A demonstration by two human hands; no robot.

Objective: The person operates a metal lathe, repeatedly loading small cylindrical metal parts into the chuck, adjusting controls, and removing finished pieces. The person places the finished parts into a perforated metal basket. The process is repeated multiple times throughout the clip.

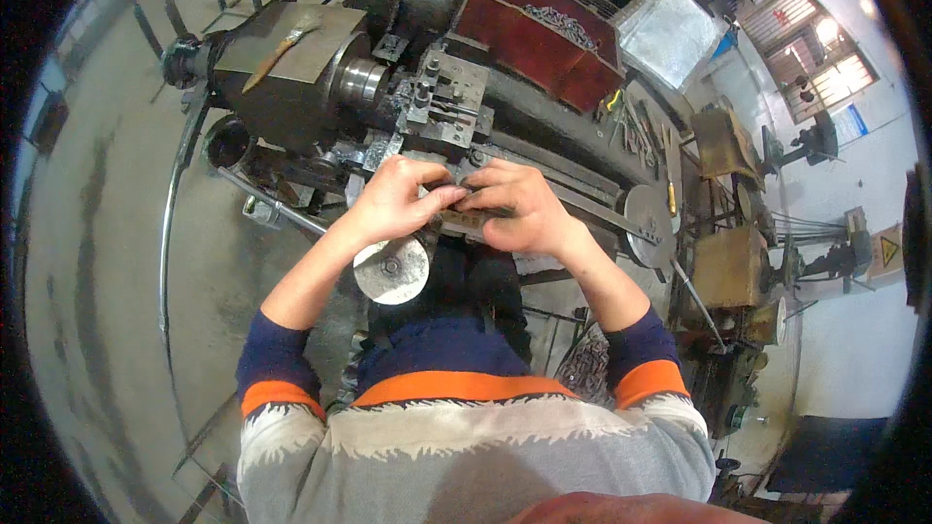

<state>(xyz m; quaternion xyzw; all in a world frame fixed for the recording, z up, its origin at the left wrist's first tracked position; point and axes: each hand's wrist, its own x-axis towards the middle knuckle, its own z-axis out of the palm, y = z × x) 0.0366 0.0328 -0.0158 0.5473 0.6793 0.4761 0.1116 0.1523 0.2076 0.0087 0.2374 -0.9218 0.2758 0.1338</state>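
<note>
My left hand (396,200) and my right hand (524,208) meet in front of a metal lathe's tool post (449,97). Thumbs and fingers of both are pinched together around something small and dark, mostly covered by the fingertips; its kind cannot be made out. Just below my left wrist is a round pale handwheel (391,272) with a bolt at its centre. To the upper left of my hands, the shiny spindle nose (362,82) sticks out of the headstock.
A wooden-handled brush (277,56) lies on the headstock cover. Behind the tool post stands a dark red tray (582,85) holding small metal pieces (563,25). Hand tools (636,136) and a yellow-handled file (671,184) lie at right, near a round disc (649,225).
</note>
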